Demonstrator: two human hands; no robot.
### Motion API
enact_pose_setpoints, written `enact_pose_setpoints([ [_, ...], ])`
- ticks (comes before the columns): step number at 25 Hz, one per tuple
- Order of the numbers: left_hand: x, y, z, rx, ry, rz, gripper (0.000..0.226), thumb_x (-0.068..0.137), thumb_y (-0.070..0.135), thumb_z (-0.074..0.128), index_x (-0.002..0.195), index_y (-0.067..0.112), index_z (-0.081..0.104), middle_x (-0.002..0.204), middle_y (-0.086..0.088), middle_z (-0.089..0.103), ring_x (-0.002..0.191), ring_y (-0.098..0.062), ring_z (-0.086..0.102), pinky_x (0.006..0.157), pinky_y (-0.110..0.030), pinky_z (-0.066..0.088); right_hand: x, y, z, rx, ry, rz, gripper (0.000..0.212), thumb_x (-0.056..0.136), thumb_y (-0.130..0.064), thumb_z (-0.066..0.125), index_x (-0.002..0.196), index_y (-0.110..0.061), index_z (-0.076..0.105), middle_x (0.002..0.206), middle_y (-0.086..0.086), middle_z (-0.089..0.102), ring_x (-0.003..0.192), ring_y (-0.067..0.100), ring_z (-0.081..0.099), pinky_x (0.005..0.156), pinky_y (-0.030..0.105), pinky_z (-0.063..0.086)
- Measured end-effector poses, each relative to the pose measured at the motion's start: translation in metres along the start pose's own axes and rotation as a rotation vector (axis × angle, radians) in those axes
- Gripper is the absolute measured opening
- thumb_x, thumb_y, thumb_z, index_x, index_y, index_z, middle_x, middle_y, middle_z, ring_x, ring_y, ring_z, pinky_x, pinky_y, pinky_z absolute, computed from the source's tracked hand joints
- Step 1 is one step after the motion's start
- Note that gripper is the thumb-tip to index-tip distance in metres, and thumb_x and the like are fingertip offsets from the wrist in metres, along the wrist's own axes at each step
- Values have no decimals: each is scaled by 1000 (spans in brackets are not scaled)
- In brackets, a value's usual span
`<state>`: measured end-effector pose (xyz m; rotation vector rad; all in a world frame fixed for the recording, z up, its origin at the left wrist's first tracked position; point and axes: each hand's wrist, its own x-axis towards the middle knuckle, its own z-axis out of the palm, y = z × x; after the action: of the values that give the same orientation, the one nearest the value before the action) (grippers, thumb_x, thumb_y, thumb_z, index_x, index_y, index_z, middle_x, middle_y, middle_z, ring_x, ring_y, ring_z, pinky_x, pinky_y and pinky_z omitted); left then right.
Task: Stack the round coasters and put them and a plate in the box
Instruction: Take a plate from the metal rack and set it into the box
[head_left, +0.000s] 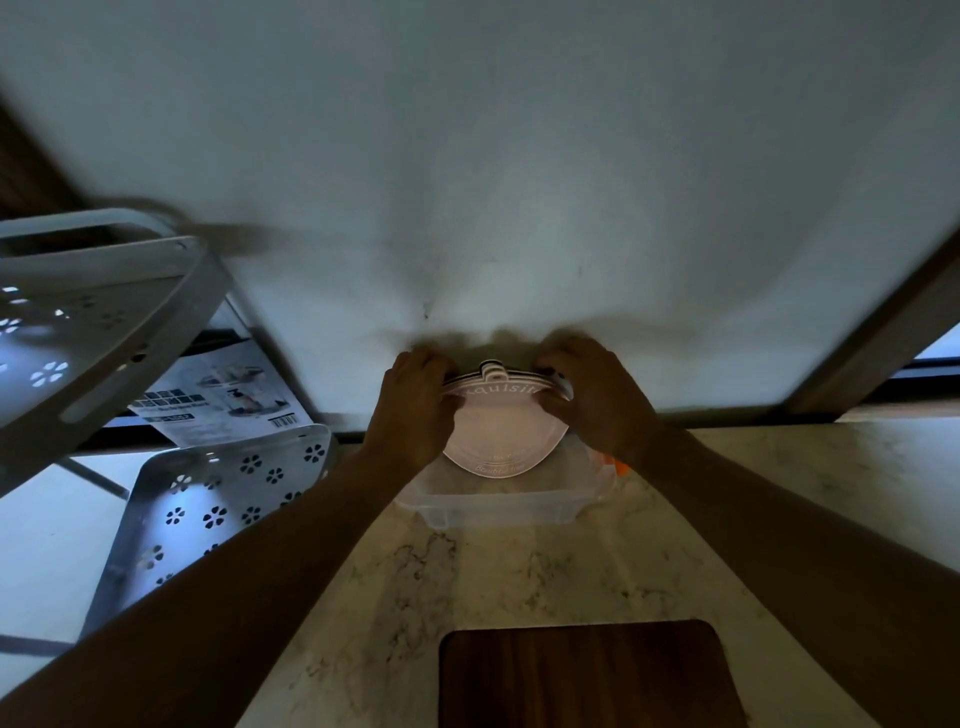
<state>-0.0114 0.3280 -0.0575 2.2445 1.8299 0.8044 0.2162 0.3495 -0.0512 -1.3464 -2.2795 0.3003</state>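
Both hands, left hand (415, 402) and right hand (597, 400), grip plate (501, 431) edges, seemingly over box (493, 506)

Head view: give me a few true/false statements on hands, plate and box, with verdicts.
1. Both hands grip the pink plate. True: left hand and right hand hold opposite edges.
2. The plate lies flat on the wooden board. False: it is tilted over the clear box.
3. The box sits on the marble counter by the wall. True.
4. The perforated metal rack is right of the box. False: it is left.
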Motion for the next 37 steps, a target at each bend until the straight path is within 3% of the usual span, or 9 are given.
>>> enact_pose_setpoints([
  [5,-3,4,-22,-48,57,44,17,83,16,72,99,13,69,91,-11,68,79,-29,63,69,-30,43,-3,-2,-12,59,31,-1,29,89,-25,66,114,-12,64,104,9,66,92,25,61,80,38,51],
  [9,-9,7,-18,24,-13,8,20,90,21,65,107,14,72,96,-13,71,86,-32,64,75,-34,46,-8,-6,-5,44,-20,-15,27,90,-22,64,114,-10,65,105,12,66,94,30,62,82,41,49],
  [13,-2,2,-25,-47,43,3,20,86,22,69,105,18,74,93,-11,75,82,-29,66,76,-35,49,-3,-5,-10,52,-2,-32,25,90,-24,64,111,-11,67,100,10,66,88,27,62,77,39,50],
  [17,-4,5,-22,-48,-20,0,19,88,19,68,106,15,73,98,-11,74,86,-30,66,79,-37,51,-6,-5,-6,32,-25,-9,24,90,-23,63,110,-10,66,101,12,66,91,29,62,78,38,48],
  [21,-3,4,-18,-116,70,-67,19,85,15,71,103,14,74,98,-10,75,86,-28,67,78,-30,48,-9,-8,-4,43,2,-18,23,90,-22,63,109,-9,66,100,13,67,88,30,63,77,42,51],
  [27,-2,5,-12,-172,75,-162,19,85,18,70,105,17,72,101,-6,75,89,-23,67,78,-24,41,-10,-11,-2,86,83,65,23,92,-22,62,112,-11,66,100,11,67,89,26,61,76,29,44],
  [31,-8,3,-2,-129,-4,-187,22,90,19,66,111,14,70,108,-10,73,95,-27,66,80,-25,40,-8,-12,2,63,51,116,25,93,-22,61,115,-9,64,106,14,66,96,30,60,83,37,46],
  [37,-4,5,-9,-156,69,-91,23,87,12,68,110,10,69,104,-13,71,93,-29,65,80,-24,40,-8,-7,-5,54,31,92,22,90,-25,63,107,-11,66,96,12,67,86,27,60,74,33,44],
])
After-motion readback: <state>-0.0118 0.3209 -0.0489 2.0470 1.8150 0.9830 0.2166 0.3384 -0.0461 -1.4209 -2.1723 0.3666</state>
